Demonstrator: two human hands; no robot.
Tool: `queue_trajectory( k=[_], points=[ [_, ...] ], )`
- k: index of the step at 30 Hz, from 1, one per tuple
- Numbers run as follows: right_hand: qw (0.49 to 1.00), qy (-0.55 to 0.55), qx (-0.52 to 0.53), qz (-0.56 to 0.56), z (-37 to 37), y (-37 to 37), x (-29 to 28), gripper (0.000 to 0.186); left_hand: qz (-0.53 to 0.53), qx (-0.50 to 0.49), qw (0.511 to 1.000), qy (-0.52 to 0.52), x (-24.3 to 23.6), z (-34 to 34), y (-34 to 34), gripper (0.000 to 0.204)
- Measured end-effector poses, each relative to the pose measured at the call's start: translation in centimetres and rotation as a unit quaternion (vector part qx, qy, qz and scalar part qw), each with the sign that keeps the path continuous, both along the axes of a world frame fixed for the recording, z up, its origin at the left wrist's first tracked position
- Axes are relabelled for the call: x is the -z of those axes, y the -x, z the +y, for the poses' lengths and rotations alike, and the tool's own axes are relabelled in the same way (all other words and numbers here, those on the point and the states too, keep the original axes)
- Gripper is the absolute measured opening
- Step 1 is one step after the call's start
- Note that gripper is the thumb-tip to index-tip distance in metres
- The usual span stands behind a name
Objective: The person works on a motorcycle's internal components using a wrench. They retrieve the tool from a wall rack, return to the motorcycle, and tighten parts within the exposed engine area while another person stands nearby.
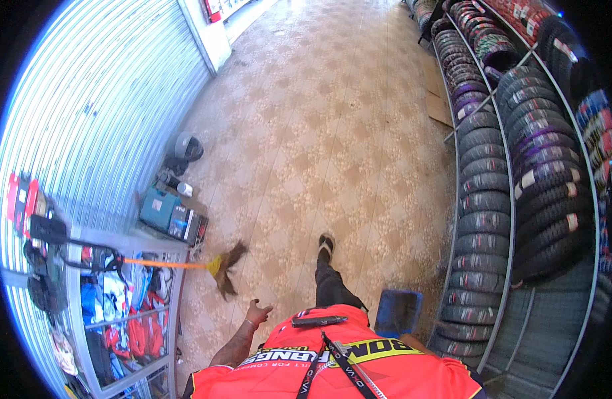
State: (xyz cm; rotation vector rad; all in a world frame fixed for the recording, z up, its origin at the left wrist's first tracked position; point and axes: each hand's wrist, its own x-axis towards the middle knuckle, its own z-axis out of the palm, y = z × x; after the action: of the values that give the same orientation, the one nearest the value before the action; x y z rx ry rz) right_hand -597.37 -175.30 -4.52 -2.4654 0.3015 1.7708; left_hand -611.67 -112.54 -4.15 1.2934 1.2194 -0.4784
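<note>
My left hand (258, 312) hangs at my left side, holding nothing, its fingers apart. Nearest to it is a broom, whose yellow head (217, 267) and brown bristles (230, 276) lie ahead and to the left. The broom's orange handle (163, 263) runs left to the display cabinet (73, 292), clear of my hand. Of my right arm only a small part (413, 342) shows past my red shirt; the right hand is hidden. Just ahead of that arm is a blue plastic bin (398, 312); whether I touch it cannot be seen.
Tall racks of tyres (482, 226) line the right side. Along the left run a corrugated metal shutter (106, 100), a teal tool case (158, 207) and a grey helmet (188, 146). Flattened cardboard (437, 96) lies by the racks. Tiled floor (319, 126) stretches ahead.
</note>
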Motion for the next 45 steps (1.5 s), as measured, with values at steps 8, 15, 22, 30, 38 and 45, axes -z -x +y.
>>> queue_trajectory(
  k=[8, 15, 22, 30, 38, 45],
  points=[
    [0.972, -0.069, -0.025, -0.223, 26.5, -47.2, -4.4, 0.054, -0.010, 0.018, 0.998, -0.057, -5.2, 9.9, -28.6, 0.100],
    [0.887, -0.164, 0.013, -0.431, 42.1, -77.8, -17.8, 0.045, -0.041, 0.103, 0.987, -0.113, -4.6, 17.7, -54.3, 0.104],
    [0.926, -0.060, 0.101, -0.358, 41.1, -87.8, -11.0, 0.041, 0.008, 0.120, 0.990, -0.073, -2.5, 26.0, -78.6, 0.110],
    [0.998, 0.056, -0.014, -0.003, 33.3, -94.4, -4.7, 0.038, -0.001, 0.124, 0.992, -0.012, -3.0, 33.3, -103.1, 0.110],
    [0.991, 0.008, -0.081, -0.108, 39.5, -130.3, -3.1, 0.045, 0.064, 0.086, 0.994, 0.014, -0.9, 37.0, -127.1, 0.111],
    [0.915, -0.088, 0.053, -0.389, 55.9, -173.8, -17.0, 0.036, -0.028, 0.153, 0.983, -0.099, -6.3, 38.4, -158.6, 0.109]
  ],
)
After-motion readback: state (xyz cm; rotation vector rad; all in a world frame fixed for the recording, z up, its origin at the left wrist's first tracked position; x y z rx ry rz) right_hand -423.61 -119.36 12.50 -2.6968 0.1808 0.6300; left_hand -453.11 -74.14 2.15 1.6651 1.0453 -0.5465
